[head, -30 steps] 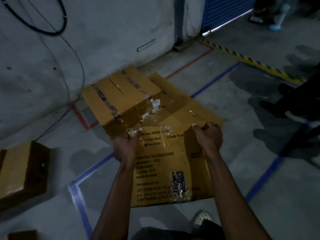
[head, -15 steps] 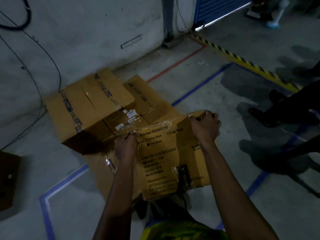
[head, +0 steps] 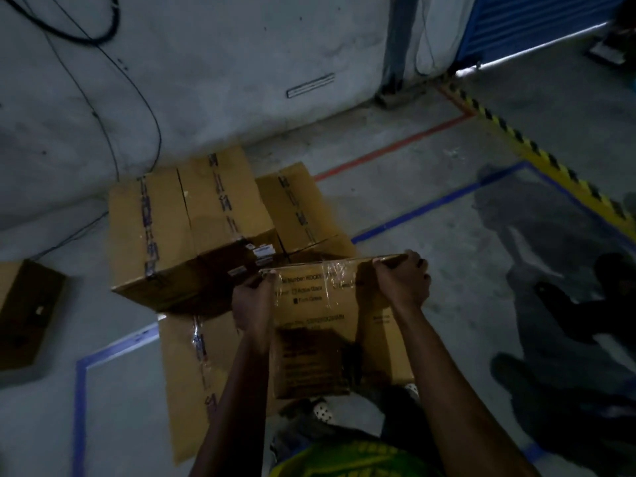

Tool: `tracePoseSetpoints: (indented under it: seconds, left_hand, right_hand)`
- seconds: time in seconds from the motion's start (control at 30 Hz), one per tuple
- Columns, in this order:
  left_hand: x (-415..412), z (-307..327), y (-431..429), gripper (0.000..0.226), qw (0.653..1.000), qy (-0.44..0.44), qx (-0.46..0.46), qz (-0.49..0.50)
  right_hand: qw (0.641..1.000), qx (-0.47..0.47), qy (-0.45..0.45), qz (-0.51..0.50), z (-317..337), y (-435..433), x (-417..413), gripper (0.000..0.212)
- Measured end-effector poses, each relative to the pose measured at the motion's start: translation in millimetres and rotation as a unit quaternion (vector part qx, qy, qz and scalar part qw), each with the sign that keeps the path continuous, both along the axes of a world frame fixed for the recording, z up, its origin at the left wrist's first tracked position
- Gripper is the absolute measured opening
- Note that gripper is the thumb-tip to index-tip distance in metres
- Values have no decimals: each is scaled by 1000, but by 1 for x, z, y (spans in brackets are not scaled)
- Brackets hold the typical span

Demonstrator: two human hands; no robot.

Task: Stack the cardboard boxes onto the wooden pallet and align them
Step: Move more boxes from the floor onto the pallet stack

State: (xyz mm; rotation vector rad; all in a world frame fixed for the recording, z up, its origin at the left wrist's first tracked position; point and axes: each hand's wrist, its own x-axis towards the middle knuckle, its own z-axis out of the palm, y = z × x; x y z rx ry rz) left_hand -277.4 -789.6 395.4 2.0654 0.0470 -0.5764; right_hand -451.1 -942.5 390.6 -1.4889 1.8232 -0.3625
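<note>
A: Where is the box they are working with?

B: The held box (head: 330, 325) is up off the floor (head: 430, 208), right in front of the person. It stands upright with the printed side facing us

A: What are the hands doing?

B: The left hand (head: 253, 304) grips the top left corner. The right hand (head: 402, 284) grips the top right corner. Fingers on both curl over the top edge

A: How many boxes are there?

B: Six that I can count. One is held. Four are in a pile just behind it: the left tall box (head: 148, 235) and the right tall box (head: 223, 208) touch side by side, the low box (head: 296, 208) sits to their right, and the front box (head: 186, 373) lies low, nearest us. The lone box (head: 24, 311) sits well apart on the left

A: Is anything in the way?

B: The held box hides part of the near side of the pile. The left arm covers a bit of the front box

A: What else is around?

B: Blue tape (head: 80, 390), one red line (head: 389, 146) and a yellow and black stripe (head: 537, 149) mark the floor. Black cables (head: 148, 108) hang on the wall (head: 241, 46). A blue door (head: 533, 18) is far off on the right. One spotted shoe (head: 321, 409) peeks out under the held box
</note>
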Motion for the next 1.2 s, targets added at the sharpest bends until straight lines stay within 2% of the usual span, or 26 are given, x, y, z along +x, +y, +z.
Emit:
tracePoseSetpoints:
  seconds: [0.1, 0.27, 0.37, 0.47, 0.7, 0.83, 0.93, 0.97, 1.1, 1.2]
  left_hand:
    - [-14, -2, -33, 47, 999, -21, -23, 22]
    - [-29, -7, -76, 75, 991, 6, 9, 133]
    - [-36, -4, -94, 74, 984, 21, 81, 155]
    - [-37, -2, -106, 78, 980, 29, 110, 163]
    - [-9, -3, -129, 77, 983, 8, 116, 141]
    - [17, -1, -147, 70, 989, 7, 69, 128]
    - [27, 6, -168, 57, 991, 6, 15, 136]
    - [32, 8, -176, 55, 990, 1, -17, 143]
    - [63, -1, -199, 68, 976, 5, -158, 148]
    - [90, -22, -217, 51, 956, 2, -250, 156]
  right_hand:
    - [999, -4, 15, 40, -5, -37, 0, 77]
    - [994, 50, 0, 98, -17, -96, -5, 80]
    - [990, 102, -8, 101, -26, -105, -4, 92]
    - [992, 77, -6, 104, -26, -107, 1, 93]
    - [995, 20, 22, 97, -8, -128, 25, 91]
    - [996, -48, 14, 76, 6, -140, 40, 92]
    - [992, -110, -7, 63, 15, -155, 52, 82]
    - [989, -131, -25, 57, 17, -163, 58, 78]
    - [976, -178, -118, 39, 6, -200, 85, 71]
    - [961, -150, -230, 43, -18, -230, 103, 68]
